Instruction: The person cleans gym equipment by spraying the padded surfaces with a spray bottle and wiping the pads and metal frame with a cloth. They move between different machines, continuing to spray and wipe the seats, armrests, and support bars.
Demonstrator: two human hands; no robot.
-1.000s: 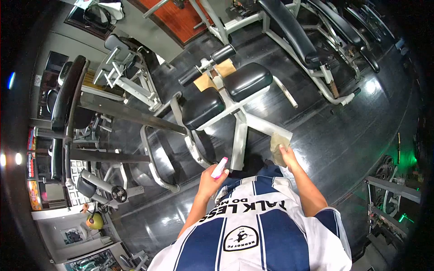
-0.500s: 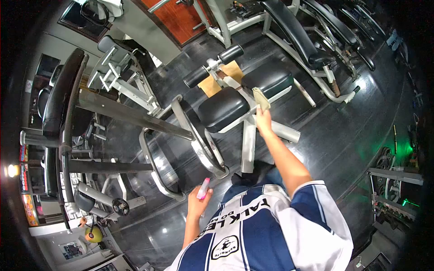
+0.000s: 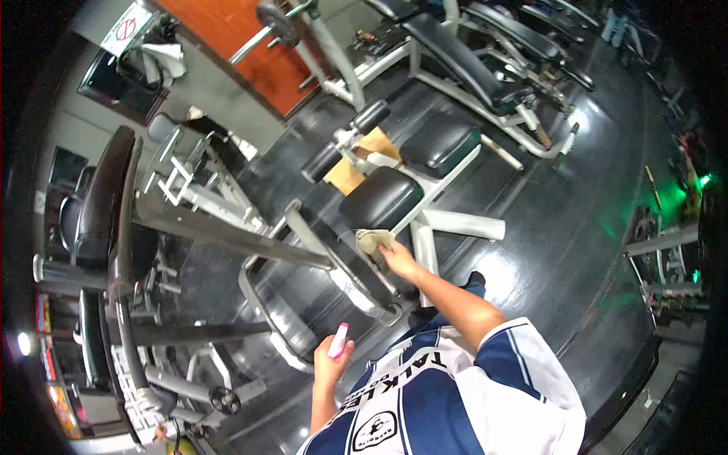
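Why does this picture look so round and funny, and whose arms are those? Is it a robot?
No robot here! A person wears a camera on their head, looking forward and down, so you see their own arms and striped shirt from above. The view bends and goes dark around the edges.

The left hand holds a small white and pink bottle. The right hand holds a pale cloth, close to a bench with two black pads. I can't tell whether the cloth touches it.

The place looks like a gym: more exercise machines stand around on the shiny dark floor.
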